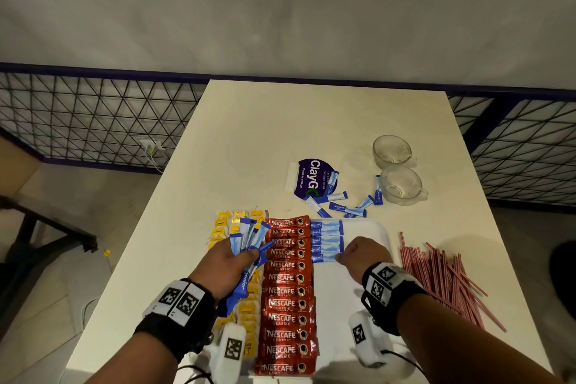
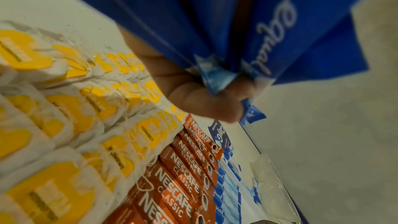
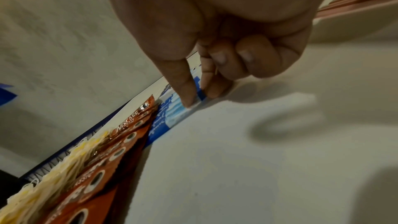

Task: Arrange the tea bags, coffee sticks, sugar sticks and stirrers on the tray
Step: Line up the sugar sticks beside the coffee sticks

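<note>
Hands (image 1: 231,262) grip "equal" sticks (image 1: 249,235)

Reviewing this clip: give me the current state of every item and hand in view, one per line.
Left hand: grips a fanned bunch of sugar sticks.
Right hand: pinches the nearest sugar stick of the tray's row.
Coffee sticks: laid in an overlapping column on the tray.
Tea bags: in rows left of the coffee.
Stirrers: loose pile on the table, off the tray.
Glass cups: lying on their sides, empty.

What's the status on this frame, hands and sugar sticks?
Left hand grips a fan of sugar sticks. Right hand pinches the fifth stick into the tray row. Stirrers and loose sticks off-tray; nothing blocking.
</note>
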`<state>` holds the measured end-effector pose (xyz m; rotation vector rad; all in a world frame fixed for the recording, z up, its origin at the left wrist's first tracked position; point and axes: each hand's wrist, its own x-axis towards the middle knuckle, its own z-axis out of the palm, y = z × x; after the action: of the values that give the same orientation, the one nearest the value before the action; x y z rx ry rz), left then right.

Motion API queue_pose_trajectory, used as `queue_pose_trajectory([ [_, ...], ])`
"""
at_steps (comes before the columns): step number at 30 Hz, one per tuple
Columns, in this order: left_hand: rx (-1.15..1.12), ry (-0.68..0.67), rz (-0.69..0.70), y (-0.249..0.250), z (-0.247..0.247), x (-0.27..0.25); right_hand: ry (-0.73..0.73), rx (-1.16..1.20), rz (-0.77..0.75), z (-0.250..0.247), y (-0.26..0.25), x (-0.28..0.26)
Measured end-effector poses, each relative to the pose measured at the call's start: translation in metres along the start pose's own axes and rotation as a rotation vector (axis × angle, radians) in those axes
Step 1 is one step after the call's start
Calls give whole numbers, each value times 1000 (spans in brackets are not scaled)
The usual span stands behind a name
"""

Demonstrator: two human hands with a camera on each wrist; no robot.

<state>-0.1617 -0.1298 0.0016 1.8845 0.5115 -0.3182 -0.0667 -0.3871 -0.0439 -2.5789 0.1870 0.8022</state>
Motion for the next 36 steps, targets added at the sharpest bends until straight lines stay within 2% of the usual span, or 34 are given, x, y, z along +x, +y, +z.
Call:
queue_pose_trajectory([
  [2, 1, 0, 1, -1, 0, 1, 45, -4, -61, 0, 1, -1],
  [4, 0, -4, 0, 0, 0, 1, 81, -54, -241, -1, 0, -4],
  [7, -3, 0, -11, -1, 0, 1, 37, -189, -501, 0, -5, -8],
  [11, -5, -11, -17, -2, 2, 1, 43, -444, -613, -1, -13, -5],
  [22, -8, 7, -23, -4, 1, -1, 49, -547, -671, 11, -14, 6],
  [36, -15, 9, -37, -1, 1, -1, 64, -556, -643, 5, -14, 6],
])
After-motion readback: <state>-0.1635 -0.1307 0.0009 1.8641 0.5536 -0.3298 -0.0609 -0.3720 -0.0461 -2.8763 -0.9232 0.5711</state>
